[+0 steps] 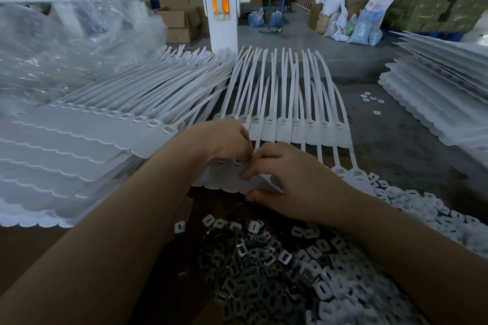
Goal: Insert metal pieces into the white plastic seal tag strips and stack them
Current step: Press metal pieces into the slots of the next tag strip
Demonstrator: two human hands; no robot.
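Hands (pixel 264 166) pinching strip (pixel 227 182) between them

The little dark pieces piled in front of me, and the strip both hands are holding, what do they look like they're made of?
Dark pieces: likely stamped sheet metal, grey, with glints on flat faces and thin edges. The strip, held by left hand and right hand: apparently moulded white plastic, matte, slightly translucent, its long tails bending.
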